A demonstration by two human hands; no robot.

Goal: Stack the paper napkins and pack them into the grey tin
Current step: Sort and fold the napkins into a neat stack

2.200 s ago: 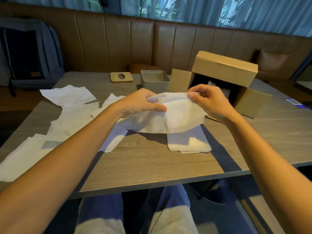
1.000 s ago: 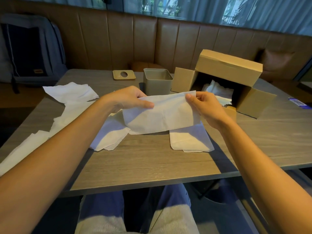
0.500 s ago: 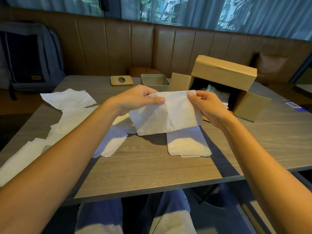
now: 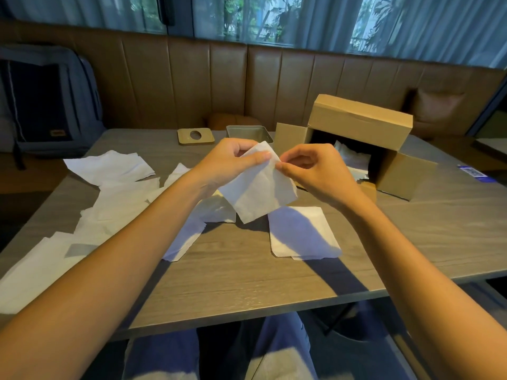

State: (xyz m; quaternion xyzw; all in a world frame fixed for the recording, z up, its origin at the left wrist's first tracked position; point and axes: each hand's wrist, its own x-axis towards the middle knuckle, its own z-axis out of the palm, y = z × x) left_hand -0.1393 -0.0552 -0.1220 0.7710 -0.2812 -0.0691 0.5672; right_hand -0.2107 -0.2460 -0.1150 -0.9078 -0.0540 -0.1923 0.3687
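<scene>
half a second ago the napkin (image 4: 260, 193) was stretched wide between the 2 hands, each at one top corner. now the left hand (image 4: 233, 163) and the right hand (image 4: 310, 171) have come together in front of the chest, so the sheet is doubled over into a narrower, roughly square piece that hangs tilted above the desk (image 4: 247, 283). both hands pinch it at the same top corner, thumb against fingertips, the other fingers loosely curled. that reads as the fold just being closed. the edges may still need matching, since the lower corners look slightly off, though the paper is too soft and bright to tell for sure. the small stack (image 4: 301, 234) of folded sheets lies flat just below and to the right of the held one, so the likely next step is to lay this piece on top of it. the grey tin (image 4: 248, 133) stands open at the far side of the desk, behind the hands, and nothing shows inside it, while its lid (image 4: 195, 136) lies just to its left. many loose napkins (image 4: 109, 165) are spread over the left half of the desk and more show inside the cardboard box (image 4: 362, 124), so the task looks to be at an early stage, with no packing done yet.
</scene>
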